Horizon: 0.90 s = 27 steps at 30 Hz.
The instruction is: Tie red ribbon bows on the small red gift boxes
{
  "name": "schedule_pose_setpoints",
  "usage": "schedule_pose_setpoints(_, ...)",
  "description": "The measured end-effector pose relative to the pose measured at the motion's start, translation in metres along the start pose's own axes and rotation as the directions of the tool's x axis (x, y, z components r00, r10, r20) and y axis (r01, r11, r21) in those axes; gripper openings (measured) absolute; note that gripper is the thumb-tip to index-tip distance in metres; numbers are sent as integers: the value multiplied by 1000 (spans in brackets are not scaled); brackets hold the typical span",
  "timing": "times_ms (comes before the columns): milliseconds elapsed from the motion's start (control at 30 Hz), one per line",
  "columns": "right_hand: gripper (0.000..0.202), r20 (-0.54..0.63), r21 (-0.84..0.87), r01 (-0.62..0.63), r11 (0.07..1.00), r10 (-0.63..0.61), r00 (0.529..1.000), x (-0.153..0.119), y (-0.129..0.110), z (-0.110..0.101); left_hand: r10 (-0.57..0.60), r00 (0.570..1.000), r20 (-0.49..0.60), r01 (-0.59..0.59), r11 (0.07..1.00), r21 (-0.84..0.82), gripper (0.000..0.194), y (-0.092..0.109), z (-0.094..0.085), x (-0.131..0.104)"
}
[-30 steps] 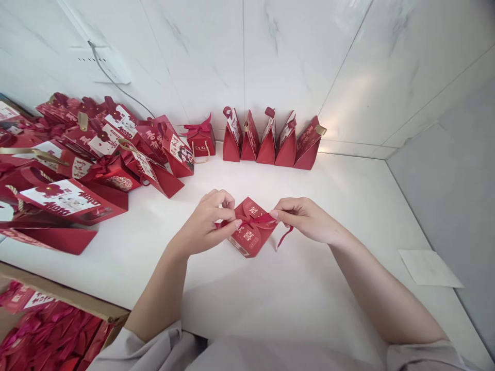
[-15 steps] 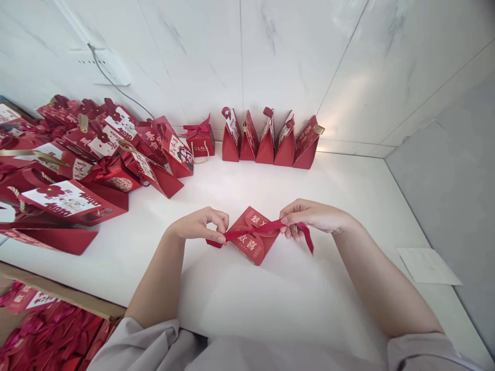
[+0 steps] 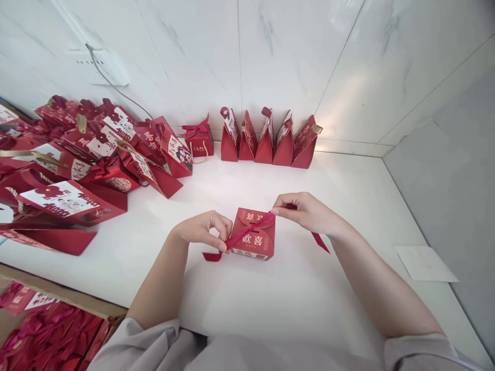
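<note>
Ribbon (image 3: pixel 253 227) pinched at both sides by left hand (image 3: pixel 223 247) and right hand (image 3: pixel 275 211), fingertips closed. Small red box (image 3: pixel 253 247) positioned beneath ribbon, center of frame, on white table (image 3: pixel 309 288).

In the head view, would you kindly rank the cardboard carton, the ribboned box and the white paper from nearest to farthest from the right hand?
1. Ribboned box, just left of the right hand.
2. White paper, off to the right.
3. Cardboard carton, at the lower left.
</note>
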State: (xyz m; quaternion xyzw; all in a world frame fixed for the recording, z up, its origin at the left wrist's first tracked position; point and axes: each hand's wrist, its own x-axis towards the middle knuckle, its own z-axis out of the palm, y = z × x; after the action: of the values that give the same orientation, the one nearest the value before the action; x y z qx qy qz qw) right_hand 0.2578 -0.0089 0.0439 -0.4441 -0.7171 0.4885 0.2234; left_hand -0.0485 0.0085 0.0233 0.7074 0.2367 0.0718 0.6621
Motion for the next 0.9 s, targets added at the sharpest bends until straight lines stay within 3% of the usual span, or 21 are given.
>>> schedule_pose_setpoints(67,25,2,-26,-7,1000,7,1000,-3,-4,-2,24,1000,-9,-24,1000,-5,8,3,5,2)
schedule_pose_setpoints(167,26,178,29,-93,995,87,980,-7,-6,-8,67,996,-64,-69,997,-22,8,3,7,2)
schedule_pose_setpoints(267,28,310,63,-133,989,108,945,-5,-1,-13,31,998,-60,-29,999,27,11,-2,1,-1)
schedule_pose_setpoints(567,29,358,57,-120,991,92,929,5,11,-8,-84,996,4,84,994,73,17,-18,-20,-11)
schedule_pose_setpoints(667,30,340,58,-121,991,94,936,4,11,-7,25,996,-84,-17,994,105,19,-18,-18,-10)
schedule_pose_setpoints(767,29,331,84,-122,989,88,940,4,12,-7,217,960,-180,-193,971,138,22,-17,-13,-3)
schedule_pose_setpoints(900,30,349,128,-137,982,85,933,7,15,-6,302,937,-174,-274,947,168,25,-13,-8,10)
